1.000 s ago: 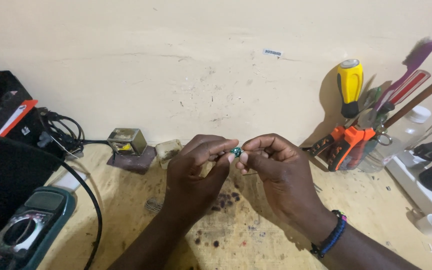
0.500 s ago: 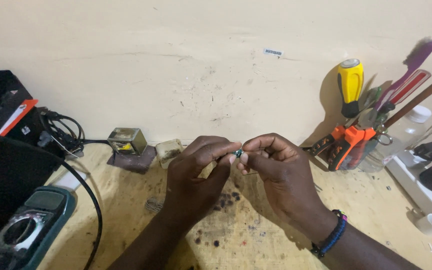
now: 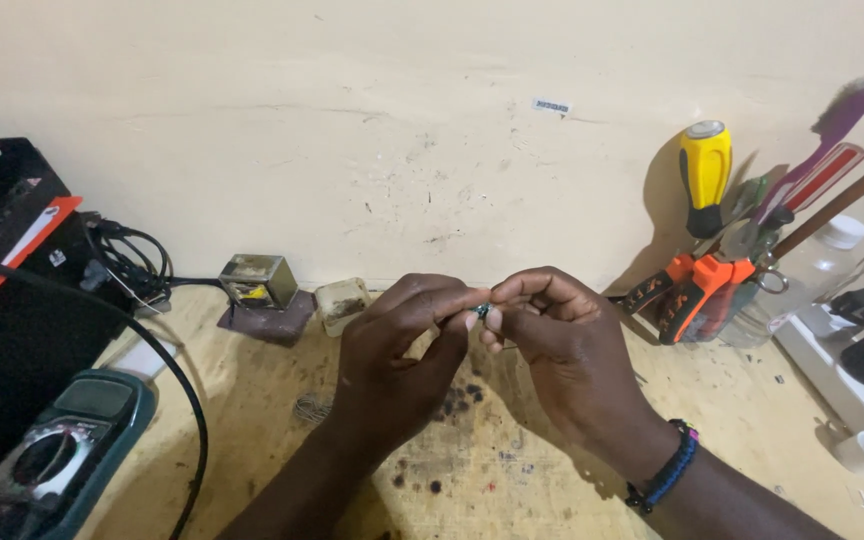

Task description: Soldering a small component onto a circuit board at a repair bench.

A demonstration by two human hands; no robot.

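Note:
My left hand point(image 3: 392, 365) and my right hand point(image 3: 562, 350) meet above the middle of a scorched wooden bench point(image 3: 512, 470). Between the fingertips of both hands is pinched a tiny dark green part point(image 3: 482, 312), mostly hidden by the fingers. My right wrist carries a dark braided band point(image 3: 664, 468). A small coil of solder wire point(image 3: 312, 407) lies on the bench just left of my left hand.
A green multimeter point(image 3: 62, 450) with a black lead sits at the front left, a black box point(image 3: 12, 300) behind it. A small metal transformer point(image 3: 257, 280) and a stained sponge block point(image 3: 342, 303) stand by the wall. Screwdrivers and pliers point(image 3: 722, 250) crowd a holder at right.
The hands have stayed nearly still; the fingertips have closed more tightly over the small green part, so less of it shows.

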